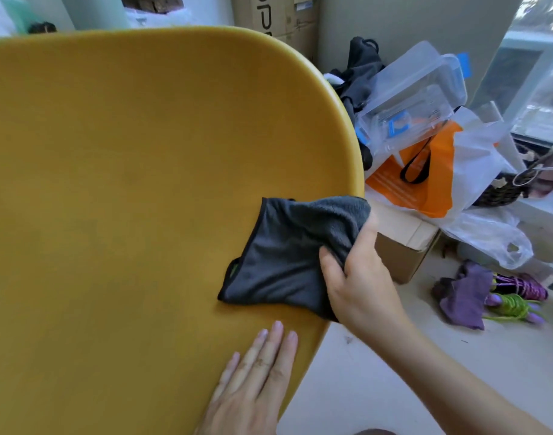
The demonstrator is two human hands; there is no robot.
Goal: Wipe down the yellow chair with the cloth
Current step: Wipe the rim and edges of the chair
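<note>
The yellow chair (128, 171) fills the left and middle of the head view, its smooth curved shell facing me. A dark grey cloth (287, 255) lies pressed against the shell near its right edge. My right hand (360, 277) grips the cloth's right side, thumb on top and fingers wrapped behind the chair's rim. My left hand (253, 384) rests flat on the shell just below the cloth, fingers together and pointing up, holding nothing.
Right of the chair stand a cardboard box (403, 243), an orange and white plastic bag (432, 171) and a clear plastic container (419, 89). Purple cloth and cord bundles (488, 296) lie on the pale floor (378, 372). A window is at the far right.
</note>
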